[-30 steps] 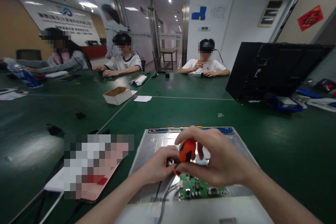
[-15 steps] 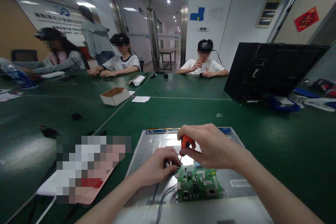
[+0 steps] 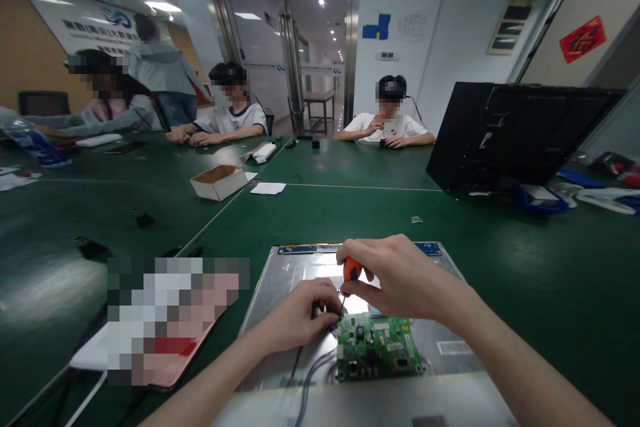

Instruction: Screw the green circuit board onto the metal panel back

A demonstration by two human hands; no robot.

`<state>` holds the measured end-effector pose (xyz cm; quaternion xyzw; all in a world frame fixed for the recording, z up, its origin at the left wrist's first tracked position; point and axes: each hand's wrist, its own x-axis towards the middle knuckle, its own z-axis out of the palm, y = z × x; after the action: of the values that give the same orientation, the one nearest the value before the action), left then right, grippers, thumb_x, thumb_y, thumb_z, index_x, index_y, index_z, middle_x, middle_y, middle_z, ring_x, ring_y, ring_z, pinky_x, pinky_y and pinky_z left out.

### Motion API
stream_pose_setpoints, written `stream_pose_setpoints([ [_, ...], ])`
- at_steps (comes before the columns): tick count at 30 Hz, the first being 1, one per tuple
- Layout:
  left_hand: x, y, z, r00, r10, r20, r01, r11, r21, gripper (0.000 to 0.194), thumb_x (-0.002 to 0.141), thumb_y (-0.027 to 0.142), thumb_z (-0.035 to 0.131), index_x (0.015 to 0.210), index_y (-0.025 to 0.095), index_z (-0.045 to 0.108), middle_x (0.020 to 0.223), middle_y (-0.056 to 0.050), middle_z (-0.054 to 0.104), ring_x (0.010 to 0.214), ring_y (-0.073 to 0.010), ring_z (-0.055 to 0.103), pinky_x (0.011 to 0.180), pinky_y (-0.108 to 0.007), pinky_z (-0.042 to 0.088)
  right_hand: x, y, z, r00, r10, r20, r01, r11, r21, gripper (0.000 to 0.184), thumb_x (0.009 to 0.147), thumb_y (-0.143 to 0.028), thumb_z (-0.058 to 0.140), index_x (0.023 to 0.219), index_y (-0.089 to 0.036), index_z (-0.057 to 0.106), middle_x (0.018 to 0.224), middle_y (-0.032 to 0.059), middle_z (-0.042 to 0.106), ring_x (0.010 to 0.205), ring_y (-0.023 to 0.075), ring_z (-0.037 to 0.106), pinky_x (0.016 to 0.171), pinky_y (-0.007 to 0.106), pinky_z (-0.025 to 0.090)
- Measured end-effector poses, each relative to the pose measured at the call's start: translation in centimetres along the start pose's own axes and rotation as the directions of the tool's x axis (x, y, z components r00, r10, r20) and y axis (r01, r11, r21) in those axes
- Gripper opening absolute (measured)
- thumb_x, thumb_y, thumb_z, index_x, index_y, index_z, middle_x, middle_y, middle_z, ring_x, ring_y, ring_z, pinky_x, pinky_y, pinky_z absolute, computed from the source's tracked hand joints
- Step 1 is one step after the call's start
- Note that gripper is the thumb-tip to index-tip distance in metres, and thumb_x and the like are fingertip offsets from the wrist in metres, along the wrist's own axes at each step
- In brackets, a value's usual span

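Observation:
My right hand [image 3: 395, 277] grips the orange-and-black handle of a screwdriver [image 3: 352, 269], held upright. Its thin shaft points down at the upper-left corner of a green circuit board [image 3: 377, 345]. Close beside the tip, my left hand [image 3: 310, 313] has its thumb and fingers drawn together; what lies between them is hidden. Under both hands is a silver metal panel [image 3: 270, 280] with a blue strip board [image 3: 310, 249] along its far edge. Grey cables [image 3: 313, 380] run from the circuit board's left side toward me.
Left of the panel lie a pink-cased item [image 3: 210, 320], partly blurred out, and cables. Farther off are a small open box [image 3: 220, 183], white paper [image 3: 269, 188] and a bottle [image 3: 37, 145]. A large black screen [image 3: 510, 137] stands at right. Several people sit or stand beyond the table.
My right hand has raised the screwdriver upright with its tip at the board's corner, uncovering more of the board. Lately both hands have barely moved. A standing person behind has moved left.

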<state>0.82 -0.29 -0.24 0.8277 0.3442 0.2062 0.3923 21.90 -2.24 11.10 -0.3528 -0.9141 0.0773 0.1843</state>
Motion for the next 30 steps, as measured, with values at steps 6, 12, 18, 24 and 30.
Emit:
stream_pose_setpoints([
  [6, 0.09, 0.17, -0.09, 1.000, -0.028, -0.004, 0.028, 0.999, 0.016, 0.010, 0.076, 0.011, 0.064, 0.082, 0.017, 0.069, 0.081, -0.001, 0.067, 0.074, -0.0161, 0.059, 0.067, -0.025, 0.044, 0.16, -0.58, -0.17, 1.000, -0.010, 0.026, 0.012, 0.994, -0.107, 0.012, 0.090, -0.030, 0.058, 0.096, -0.020, 0.055, 0.089, 0.0013, 0.067, 0.068, 0.0128, 0.056, 0.054, 0.027, 0.024],
  [12, 0.03, 0.05, 0.02, 1.000, -0.019, -0.009, 0.019, 1.000, 0.016, 0.010, 0.077, 0.011, 0.063, 0.083, 0.017, 0.069, 0.083, -0.001, 0.067, 0.075, -0.0163, 0.060, 0.069, -0.026, 0.045, 0.17, -0.78, -0.05, 1.000, 0.001, 0.031, 0.003, 0.992, -0.124, 0.015, 0.091, -0.033, 0.054, 0.097, -0.019, 0.053, 0.090, 0.0026, 0.067, 0.070, 0.0148, 0.058, 0.053, 0.028, 0.024],
  [18, 0.07, -0.26, 0.05, 1.000, -0.016, 0.020, 0.017, 1.000, -0.023, 0.013, 0.078, 0.011, 0.063, 0.086, 0.017, 0.071, 0.088, -0.003, 0.070, 0.081, -0.0185, 0.062, 0.079, -0.030, 0.048, 0.03, -1.02, 0.18, 0.999, -0.006, 0.047, 0.011, 0.994, -0.107, 0.021, 0.084, -0.021, 0.050, 0.105, -0.019, 0.051, 0.093, 0.0043, 0.066, 0.069, 0.0150, 0.057, 0.053, 0.028, 0.026],
  [24, 0.00, -0.25, 0.03, 1.000, 0.007, 0.014, -0.007, 1.000, -0.020, 0.015, 0.080, 0.012, 0.062, 0.088, 0.019, 0.072, 0.091, -0.003, 0.070, 0.088, -0.0203, 0.062, 0.083, -0.032, 0.047, 0.24, -1.00, 0.48, 0.999, 0.002, 0.038, 0.002, 0.994, -0.112, 0.018, 0.087, -0.022, 0.050, 0.105, -0.019, 0.051, 0.093, 0.0038, 0.067, 0.069, 0.0142, 0.057, 0.054, 0.027, 0.026],
  [30, 0.02, 0.29, -0.10, 1.000, -0.002, -0.021, 0.003, 1.000, 0.019, 0.013, 0.076, 0.010, 0.065, 0.083, 0.019, 0.072, 0.087, -0.001, 0.070, 0.083, -0.0189, 0.062, 0.078, -0.030, 0.046, 0.43, -0.98, 0.57, 1.000, 0.000, 0.030, 0.003, 0.993, -0.122, 0.012, 0.092, -0.028, 0.050, 0.099, -0.019, 0.051, 0.089, 0.0026, 0.067, 0.069, 0.0144, 0.057, 0.052, 0.027, 0.024],
])
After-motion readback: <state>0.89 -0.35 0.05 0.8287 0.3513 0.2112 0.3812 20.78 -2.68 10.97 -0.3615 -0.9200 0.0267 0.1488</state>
